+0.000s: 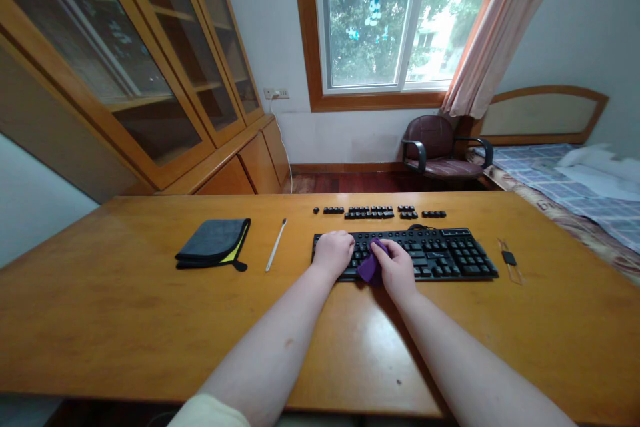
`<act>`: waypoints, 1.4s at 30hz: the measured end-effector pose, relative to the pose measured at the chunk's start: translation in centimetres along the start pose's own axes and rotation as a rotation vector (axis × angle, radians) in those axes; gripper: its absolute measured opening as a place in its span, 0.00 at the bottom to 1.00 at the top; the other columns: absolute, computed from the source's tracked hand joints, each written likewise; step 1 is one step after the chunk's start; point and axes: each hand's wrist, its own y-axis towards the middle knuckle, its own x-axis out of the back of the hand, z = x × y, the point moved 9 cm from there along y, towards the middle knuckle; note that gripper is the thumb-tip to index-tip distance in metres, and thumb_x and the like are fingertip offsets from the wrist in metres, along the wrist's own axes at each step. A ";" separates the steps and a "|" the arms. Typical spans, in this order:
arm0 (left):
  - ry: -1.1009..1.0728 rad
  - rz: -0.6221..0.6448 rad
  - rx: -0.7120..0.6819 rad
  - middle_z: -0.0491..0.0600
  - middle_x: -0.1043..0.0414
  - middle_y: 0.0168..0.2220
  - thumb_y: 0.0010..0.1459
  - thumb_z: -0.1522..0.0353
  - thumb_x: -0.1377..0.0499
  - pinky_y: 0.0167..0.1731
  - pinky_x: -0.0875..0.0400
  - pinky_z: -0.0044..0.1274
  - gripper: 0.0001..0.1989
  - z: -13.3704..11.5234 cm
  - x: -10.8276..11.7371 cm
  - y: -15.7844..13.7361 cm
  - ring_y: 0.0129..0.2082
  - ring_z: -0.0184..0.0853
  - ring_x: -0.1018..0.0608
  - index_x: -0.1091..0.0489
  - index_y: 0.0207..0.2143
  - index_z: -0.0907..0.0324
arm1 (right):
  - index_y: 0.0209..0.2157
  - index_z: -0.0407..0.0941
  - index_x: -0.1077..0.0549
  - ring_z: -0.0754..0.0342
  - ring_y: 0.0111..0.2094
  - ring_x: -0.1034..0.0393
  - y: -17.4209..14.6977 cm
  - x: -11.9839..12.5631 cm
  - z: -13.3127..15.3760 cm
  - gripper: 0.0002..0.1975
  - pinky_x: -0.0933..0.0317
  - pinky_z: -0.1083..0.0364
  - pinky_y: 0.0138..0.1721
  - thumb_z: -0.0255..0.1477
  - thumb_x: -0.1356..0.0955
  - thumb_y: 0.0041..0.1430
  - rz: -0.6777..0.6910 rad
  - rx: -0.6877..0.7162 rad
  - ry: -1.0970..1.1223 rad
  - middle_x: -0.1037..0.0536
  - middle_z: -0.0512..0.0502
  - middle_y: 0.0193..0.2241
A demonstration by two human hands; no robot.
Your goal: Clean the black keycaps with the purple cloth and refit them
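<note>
A black keyboard (457, 257) is set on the wooden tabletop (125, 320), its length laid from side to side in front of the person. A purple cloth (369, 270) is grasped in the right hand (399, 273) — pinched between thumb and fingers, and held over the keys left of the keyboard's middle. The left hand (334, 251) is rested on the keyboard's left end with its fingers curled; whether anything is gripped there cannot be told. Beyond the keyboard, loose black keycaps (370, 212) are laid out in broken rows. To the left, a slim brush (276, 245) is placed near a folded grey cloth (213, 238) — edged in black, with yellow shown at one side. Just beside the keyboard's right end, a wire tool (509, 258) with a black middle is laid.
</note>
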 end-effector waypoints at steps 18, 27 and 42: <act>-0.025 -0.068 0.032 0.52 0.28 0.34 0.56 0.67 0.48 0.45 0.38 0.30 0.11 -0.5 1.0 -0.7 0.39 0.38 0.29 0.26 0.30 0.59 | 0.29 0.42 0.26 0.52 0.28 0.35 0.0 0.0 0.0 0.15 0.41 0.55 0.32 0.40 0.32 0.48 -0.009 -0.004 0.012 0.26 0.48 0.24; -0.045 -0.125 0.222 0.52 0.29 0.42 0.57 0.66 0.49 0.43 0.36 0.27 0.12 3.0 1.6 1.6 0.42 0.39 0.29 0.31 0.41 0.58 | 0.28 0.42 0.27 0.52 0.29 0.35 -0.1 -0.5 0.1 0.13 0.41 0.54 0.33 0.39 0.33 0.49 0.034 -0.012 0.009 0.27 0.48 0.24; 0.056 0.103 0.355 0.57 0.30 0.42 0.56 0.67 0.49 0.41 0.33 0.33 0.15 5.1 -3.3 7.9 0.43 0.43 0.27 0.31 0.44 0.58 | 0.27 0.43 0.28 0.54 0.27 0.36 -0.2 -0.7 -0.3 0.12 0.42 0.56 0.31 0.38 0.33 0.50 0.034 -0.025 0.028 0.29 0.50 0.23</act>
